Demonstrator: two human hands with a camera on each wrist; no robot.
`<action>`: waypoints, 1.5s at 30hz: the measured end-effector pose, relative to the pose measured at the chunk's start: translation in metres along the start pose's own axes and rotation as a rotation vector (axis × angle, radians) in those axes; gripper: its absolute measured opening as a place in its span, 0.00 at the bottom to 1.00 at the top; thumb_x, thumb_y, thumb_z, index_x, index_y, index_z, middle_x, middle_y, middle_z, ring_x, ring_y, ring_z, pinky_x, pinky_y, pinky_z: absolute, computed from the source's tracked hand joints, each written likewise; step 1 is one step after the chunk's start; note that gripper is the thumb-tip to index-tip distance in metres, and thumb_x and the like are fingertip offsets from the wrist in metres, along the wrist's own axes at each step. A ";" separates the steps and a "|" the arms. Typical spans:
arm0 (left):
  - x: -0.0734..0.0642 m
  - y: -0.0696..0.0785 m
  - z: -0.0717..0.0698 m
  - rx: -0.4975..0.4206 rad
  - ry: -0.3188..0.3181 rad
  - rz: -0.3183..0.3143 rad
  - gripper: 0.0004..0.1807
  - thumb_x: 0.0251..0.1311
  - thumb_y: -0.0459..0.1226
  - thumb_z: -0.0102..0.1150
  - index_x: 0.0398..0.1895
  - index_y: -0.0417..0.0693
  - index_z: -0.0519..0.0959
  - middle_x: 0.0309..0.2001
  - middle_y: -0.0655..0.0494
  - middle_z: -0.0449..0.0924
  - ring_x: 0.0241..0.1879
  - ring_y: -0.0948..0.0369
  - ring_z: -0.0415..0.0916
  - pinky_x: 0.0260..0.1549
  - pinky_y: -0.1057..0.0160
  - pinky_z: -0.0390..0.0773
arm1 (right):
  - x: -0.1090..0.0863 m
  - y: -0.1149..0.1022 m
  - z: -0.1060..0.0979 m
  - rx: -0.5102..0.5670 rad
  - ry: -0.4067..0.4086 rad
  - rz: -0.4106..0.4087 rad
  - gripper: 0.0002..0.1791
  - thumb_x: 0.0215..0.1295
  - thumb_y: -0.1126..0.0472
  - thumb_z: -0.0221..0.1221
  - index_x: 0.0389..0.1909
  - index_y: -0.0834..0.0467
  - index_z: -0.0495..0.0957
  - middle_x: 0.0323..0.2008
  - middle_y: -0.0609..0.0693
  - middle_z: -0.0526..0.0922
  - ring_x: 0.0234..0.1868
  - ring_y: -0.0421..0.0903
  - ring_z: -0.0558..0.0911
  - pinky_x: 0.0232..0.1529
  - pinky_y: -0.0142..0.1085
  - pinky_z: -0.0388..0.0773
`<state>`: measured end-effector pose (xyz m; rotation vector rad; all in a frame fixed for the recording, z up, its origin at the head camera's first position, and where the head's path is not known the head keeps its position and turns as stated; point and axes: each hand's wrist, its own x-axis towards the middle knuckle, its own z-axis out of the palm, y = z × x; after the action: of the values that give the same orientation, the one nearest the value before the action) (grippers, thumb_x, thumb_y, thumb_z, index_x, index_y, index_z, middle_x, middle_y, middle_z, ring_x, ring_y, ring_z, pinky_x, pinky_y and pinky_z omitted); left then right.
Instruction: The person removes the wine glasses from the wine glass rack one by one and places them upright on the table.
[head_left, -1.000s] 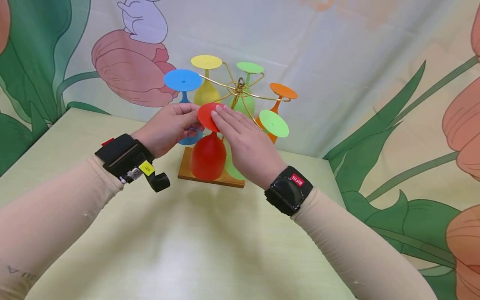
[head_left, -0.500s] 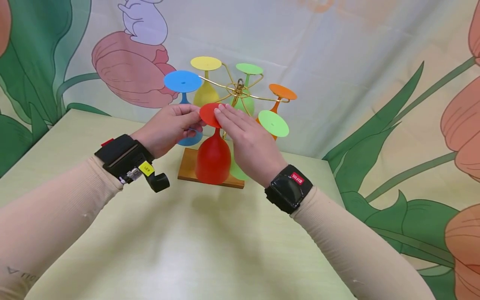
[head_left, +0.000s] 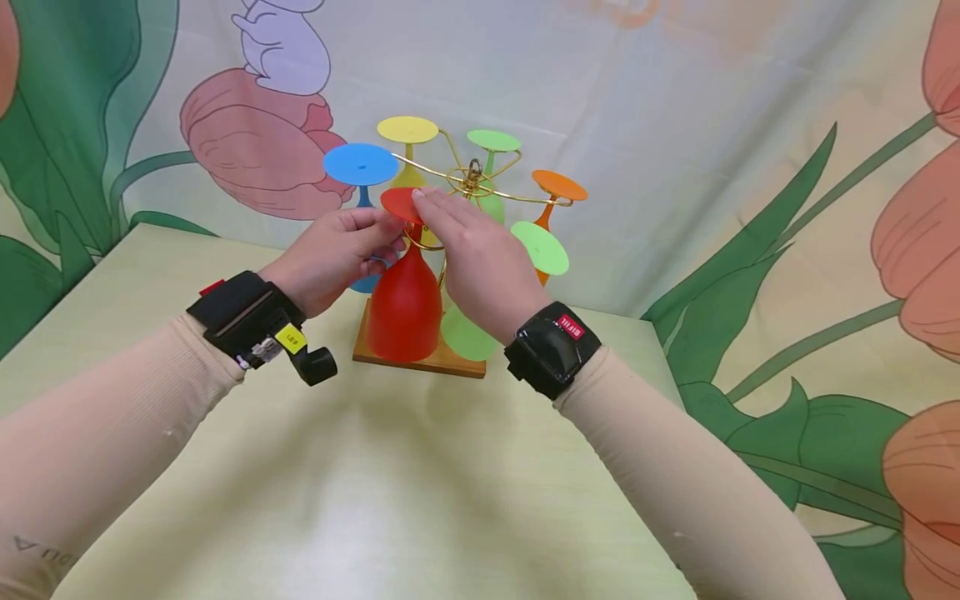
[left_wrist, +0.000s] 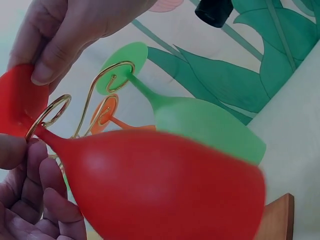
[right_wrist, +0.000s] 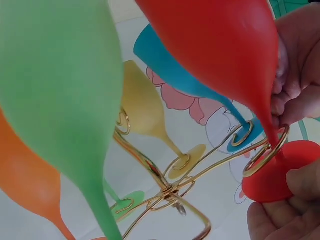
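Observation:
A red goblet (head_left: 405,308) hangs upside down, its round foot (right_wrist: 272,180) uppermost. My right hand (head_left: 483,254) pinches that foot between thumb and straight fingers, as the right wrist view shows. My left hand (head_left: 330,254) pinches the curled end of a gold wire arm (left_wrist: 55,112), close beside the goblet's stem. In both wrist views, this curl appears around the stem, just under the foot. The arm belongs to a gold wire glass rack (right_wrist: 170,191) on a wooden base (head_left: 450,363).
More upside-down goblets hang on the rack: blue (head_left: 362,165), yellow (head_left: 407,130), orange (head_left: 559,185), a green one behind (head_left: 493,140) and another green one (head_left: 542,248) at the right front. A pale table (head_left: 360,517) lies below, with a flower-printed cloth (head_left: 585,75) behind.
My right hand has shifted left with the red goblet, after a small move to the right. The wire curl now shows beside the stem in the head view. My left hand stays nearly still.

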<state>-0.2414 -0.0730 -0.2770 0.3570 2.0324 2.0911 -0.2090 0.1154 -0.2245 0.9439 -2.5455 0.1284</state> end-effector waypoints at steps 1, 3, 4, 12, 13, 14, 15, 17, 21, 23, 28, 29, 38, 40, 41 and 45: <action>0.000 0.000 0.000 -0.001 0.003 0.004 0.21 0.63 0.49 0.55 0.52 0.45 0.77 0.36 0.54 0.76 0.41 0.56 0.70 0.38 0.67 0.76 | 0.000 0.001 0.001 0.001 0.004 0.008 0.31 0.62 0.74 0.51 0.68 0.57 0.66 0.65 0.53 0.72 0.67 0.44 0.64 0.55 0.39 0.79; 0.000 -0.001 0.001 0.004 0.010 0.015 0.20 0.64 0.48 0.55 0.50 0.44 0.78 0.35 0.54 0.77 0.40 0.56 0.71 0.36 0.68 0.76 | 0.001 0.004 0.003 0.001 0.014 0.030 0.30 0.63 0.74 0.50 0.68 0.57 0.66 0.65 0.53 0.72 0.67 0.44 0.64 0.53 0.39 0.80; 0.001 -0.001 0.001 0.007 0.012 0.018 0.19 0.64 0.48 0.54 0.49 0.43 0.78 0.34 0.54 0.77 0.40 0.56 0.71 0.36 0.68 0.77 | 0.001 0.005 0.003 -0.001 0.017 0.043 0.30 0.64 0.73 0.50 0.68 0.57 0.66 0.65 0.53 0.72 0.67 0.43 0.63 0.54 0.38 0.79; -0.001 -0.004 -0.001 0.061 0.012 0.022 0.19 0.66 0.47 0.53 0.49 0.43 0.77 0.34 0.56 0.78 0.40 0.55 0.72 0.36 0.70 0.78 | -0.010 0.019 0.009 0.017 0.068 0.105 0.29 0.63 0.75 0.49 0.67 0.59 0.67 0.65 0.54 0.72 0.67 0.44 0.63 0.62 0.39 0.73; -0.001 -0.004 -0.002 0.065 0.012 0.020 0.19 0.65 0.47 0.53 0.50 0.43 0.77 0.34 0.56 0.78 0.40 0.55 0.72 0.36 0.70 0.78 | -0.012 0.020 0.010 0.018 0.069 0.108 0.29 0.64 0.75 0.49 0.67 0.59 0.67 0.65 0.54 0.72 0.67 0.44 0.63 0.62 0.39 0.73; -0.001 -0.004 -0.002 0.067 0.011 0.019 0.19 0.65 0.48 0.54 0.49 0.44 0.77 0.34 0.57 0.79 0.40 0.56 0.72 0.36 0.71 0.78 | -0.014 0.021 0.010 0.020 0.073 0.109 0.29 0.64 0.75 0.49 0.67 0.60 0.67 0.65 0.54 0.72 0.67 0.44 0.63 0.63 0.39 0.72; -0.001 -0.004 -0.003 0.067 0.010 0.018 0.19 0.65 0.48 0.54 0.49 0.44 0.77 0.34 0.57 0.79 0.40 0.56 0.72 0.36 0.71 0.78 | -0.017 0.021 0.010 0.026 0.079 0.109 0.29 0.63 0.75 0.49 0.67 0.60 0.67 0.64 0.55 0.73 0.67 0.45 0.64 0.63 0.40 0.72; -0.002 -0.003 -0.005 0.062 0.008 0.017 0.19 0.64 0.49 0.54 0.49 0.44 0.77 0.35 0.57 0.79 0.40 0.56 0.73 0.36 0.71 0.78 | -0.023 0.021 0.010 0.034 0.095 0.110 0.29 0.63 0.75 0.49 0.66 0.61 0.67 0.64 0.55 0.73 0.67 0.45 0.64 0.63 0.40 0.71; -0.002 -0.003 -0.006 0.060 0.008 0.027 0.19 0.64 0.49 0.54 0.49 0.45 0.78 0.35 0.57 0.79 0.40 0.57 0.73 0.36 0.71 0.78 | -0.037 0.016 0.009 0.072 0.150 0.116 0.28 0.63 0.76 0.50 0.66 0.61 0.68 0.63 0.56 0.74 0.66 0.45 0.65 0.62 0.42 0.73; -0.002 -0.003 -0.007 0.065 0.011 0.034 0.20 0.64 0.49 0.54 0.49 0.45 0.78 0.35 0.56 0.79 0.40 0.57 0.73 0.36 0.71 0.78 | -0.045 0.012 0.010 0.107 0.188 0.118 0.28 0.63 0.75 0.51 0.65 0.61 0.68 0.62 0.56 0.75 0.66 0.45 0.65 0.61 0.43 0.73; -0.004 -0.005 -0.008 0.068 0.004 0.063 0.21 0.64 0.51 0.53 0.49 0.44 0.77 0.36 0.56 0.78 0.40 0.56 0.73 0.35 0.71 0.78 | -0.066 0.004 0.019 0.269 0.275 0.143 0.26 0.65 0.74 0.53 0.65 0.61 0.69 0.59 0.56 0.77 0.62 0.43 0.70 0.59 0.43 0.75; -0.005 -0.005 -0.008 0.066 -0.003 0.071 0.22 0.64 0.52 0.53 0.49 0.44 0.77 0.36 0.56 0.77 0.40 0.56 0.73 0.35 0.71 0.78 | -0.070 0.002 0.022 0.309 0.281 0.160 0.26 0.65 0.73 0.53 0.65 0.60 0.69 0.59 0.56 0.78 0.60 0.43 0.72 0.58 0.43 0.76; -0.018 -0.005 -0.012 0.332 -0.072 0.217 0.23 0.70 0.51 0.45 0.52 0.43 0.76 0.43 0.49 0.79 0.43 0.55 0.76 0.43 0.63 0.81 | -0.113 -0.008 0.068 0.607 0.219 0.457 0.21 0.68 0.67 0.53 0.62 0.56 0.74 0.48 0.56 0.84 0.34 0.44 0.80 0.33 0.38 0.82; -0.026 -0.004 -0.013 0.497 -0.091 0.277 0.23 0.70 0.51 0.44 0.56 0.45 0.75 0.47 0.49 0.78 0.44 0.56 0.75 0.45 0.56 0.81 | -0.120 -0.009 0.082 0.698 0.187 0.523 0.19 0.69 0.65 0.53 0.59 0.56 0.76 0.45 0.55 0.85 0.31 0.43 0.79 0.31 0.38 0.81; -0.031 -0.003 -0.012 0.578 -0.101 0.310 0.24 0.70 0.51 0.44 0.58 0.45 0.74 0.50 0.49 0.77 0.46 0.56 0.74 0.46 0.53 0.80 | -0.124 -0.010 0.090 0.754 0.165 0.558 0.18 0.69 0.64 0.53 0.59 0.56 0.77 0.44 0.54 0.85 0.30 0.42 0.79 0.32 0.38 0.81; -0.050 -0.001 -0.007 0.839 -0.133 0.442 0.30 0.66 0.53 0.48 0.68 0.50 0.66 0.61 0.52 0.71 0.56 0.57 0.66 0.53 0.43 0.75 | -0.136 -0.009 0.124 1.071 0.027 0.735 0.17 0.71 0.62 0.51 0.56 0.60 0.77 0.48 0.56 0.85 0.42 0.42 0.82 0.52 0.45 0.81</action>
<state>-0.1956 -0.0950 -0.2800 1.1151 2.8344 1.1962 -0.1539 0.1622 -0.3941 0.1935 -2.5854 1.7957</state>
